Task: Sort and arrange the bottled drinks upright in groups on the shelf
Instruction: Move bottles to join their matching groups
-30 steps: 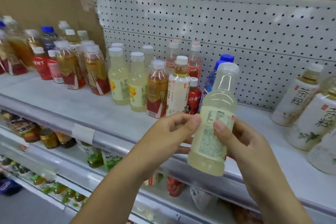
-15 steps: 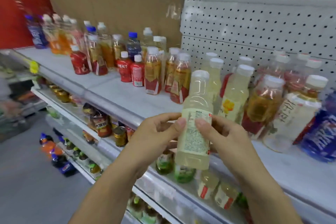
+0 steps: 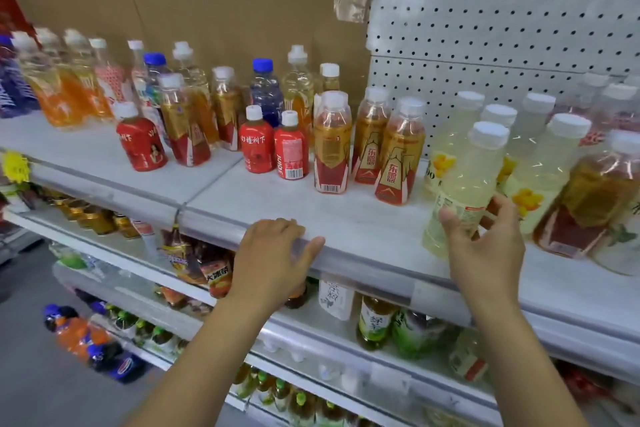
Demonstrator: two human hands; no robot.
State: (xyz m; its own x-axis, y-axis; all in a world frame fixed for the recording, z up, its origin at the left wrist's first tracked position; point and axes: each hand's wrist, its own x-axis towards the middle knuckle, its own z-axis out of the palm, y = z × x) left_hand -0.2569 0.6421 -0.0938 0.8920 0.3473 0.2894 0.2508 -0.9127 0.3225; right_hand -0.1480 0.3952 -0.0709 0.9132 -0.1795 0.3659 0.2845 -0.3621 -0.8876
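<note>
step: setting pale lemon bottle (image 3: pixel 462 184) on shelf (image 3: pixel 346 218), just before matching pale bottles (image 3: pixel 543 166) | right hand (image 3: pixel 485 246) gripped its lower body | left hand (image 3: pixel 273 253) lay relaxed on shelf edge | advice: seat base flat, label forward, before letting go

Open shelf front (image 3: pixel 346 215) lies between amber bottles (image 3: pixel 398 156) behind and pale-yellow bottles (image 3: pixel 540 177) crowding the right.

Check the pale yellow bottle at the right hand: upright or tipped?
Upright, roughly: pale yellow bottle stands cap-up, base on the shelf, right hand holding its lower part.
</note>
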